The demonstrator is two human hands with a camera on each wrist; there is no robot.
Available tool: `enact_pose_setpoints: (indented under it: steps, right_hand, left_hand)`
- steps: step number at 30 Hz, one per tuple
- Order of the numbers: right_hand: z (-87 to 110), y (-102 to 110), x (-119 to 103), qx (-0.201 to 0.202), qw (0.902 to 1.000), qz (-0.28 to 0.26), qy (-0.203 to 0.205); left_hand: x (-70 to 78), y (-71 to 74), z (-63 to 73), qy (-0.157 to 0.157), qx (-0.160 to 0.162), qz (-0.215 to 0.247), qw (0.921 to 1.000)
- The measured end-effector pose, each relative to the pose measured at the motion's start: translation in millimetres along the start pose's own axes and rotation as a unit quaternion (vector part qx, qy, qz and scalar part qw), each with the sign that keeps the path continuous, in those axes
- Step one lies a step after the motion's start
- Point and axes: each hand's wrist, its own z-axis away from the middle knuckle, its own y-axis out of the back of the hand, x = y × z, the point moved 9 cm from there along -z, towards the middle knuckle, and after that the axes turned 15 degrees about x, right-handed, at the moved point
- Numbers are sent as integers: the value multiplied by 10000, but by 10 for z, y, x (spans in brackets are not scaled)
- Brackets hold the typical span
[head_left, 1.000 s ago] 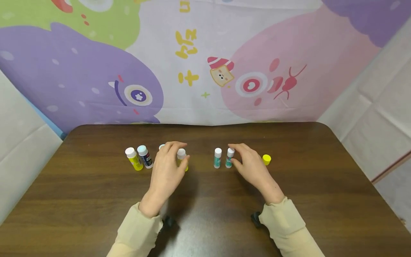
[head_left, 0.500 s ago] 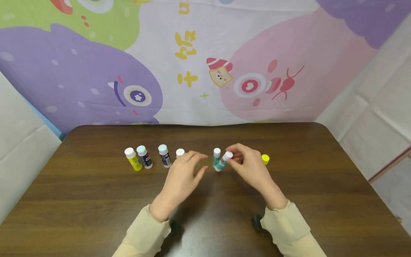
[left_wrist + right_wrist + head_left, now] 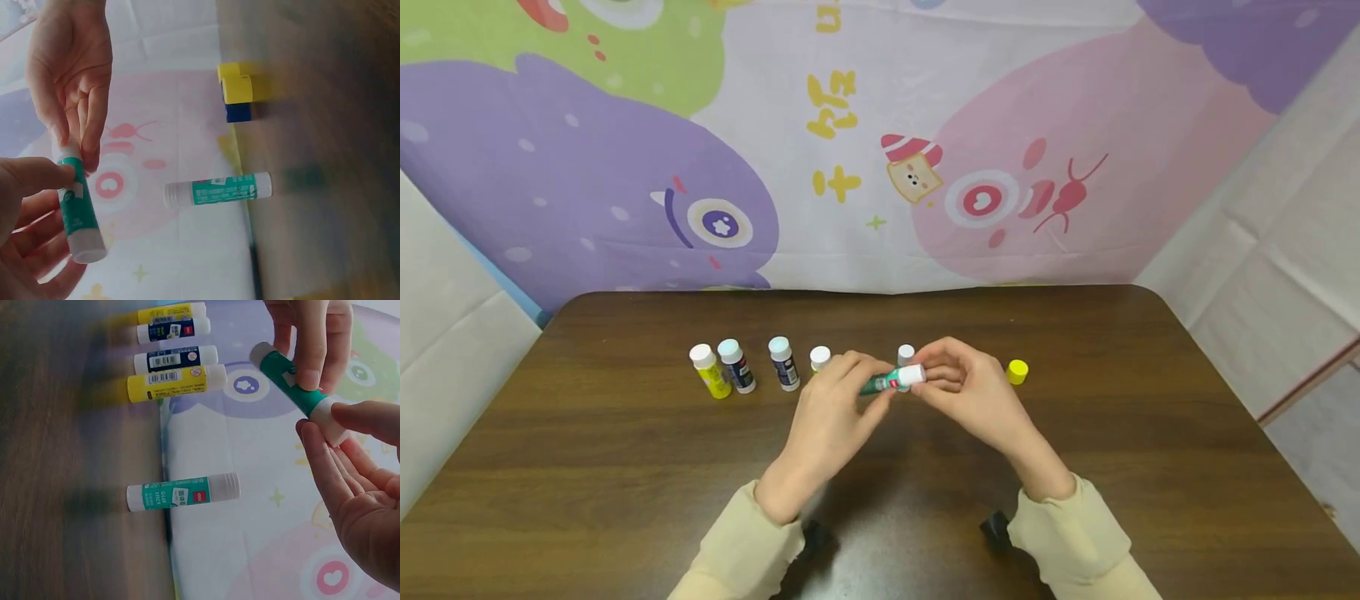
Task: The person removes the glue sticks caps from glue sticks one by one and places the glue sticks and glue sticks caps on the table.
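Both hands hold a green glue stick (image 3: 889,382) with a white cap, lying nearly level above the table. My left hand (image 3: 829,408) pinches its green body between thumb and fingers. At the white cap end (image 3: 328,420), my right hand (image 3: 981,396) grips with thumb and fingertips. A second green glue stick (image 3: 181,494) stands upright just behind, mostly covered by the held one in the head view. Left of my left hand, a yellow glue stick (image 3: 178,383) stands partly hidden, beside a navy one (image 3: 783,364).
Farther left stand another navy glue stick (image 3: 737,367) and a yellow one (image 3: 711,372). A yellow cap (image 3: 1017,372) lies right of my right hand; the left wrist view shows a dark blue piece (image 3: 238,112) beside yellow ones. A printed cloth (image 3: 850,250) hangs behind the brown table (image 3: 625,483).
The green glue stick, upright a second ago, was picked up and tilted by my right hand and carried left. My left hand moved right and now holds its body too.
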Motion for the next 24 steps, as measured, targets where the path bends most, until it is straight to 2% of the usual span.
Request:
enact_pose_setpoints:
  steps: [7, 11, 14, 19, 24]
  right_hand:
    - [28, -42, -48, -146, 9998, -150, 42]
    - [34, -38, -93, -72, 9995, -189, 228]
    - [38, -28, -119, -3, 9991, -125, 400]
    - [34, -8, -140, 9, 9983, -46, 582]
    - [8, 116, -158, 295, 9964, 281, 738]
  left_hand:
    - [149, 121, -36, -816, 410, -100, 9958]
    - [238, 174, -33, -1321, 622, -119, 9892]
    - [276, 187, -25, -1584, 707, -172, 9847]
    - [254, 195, -30, -1603, 618, -270, 9848]
    - [148, 243, -62, -1260, 606, -242, 9899]
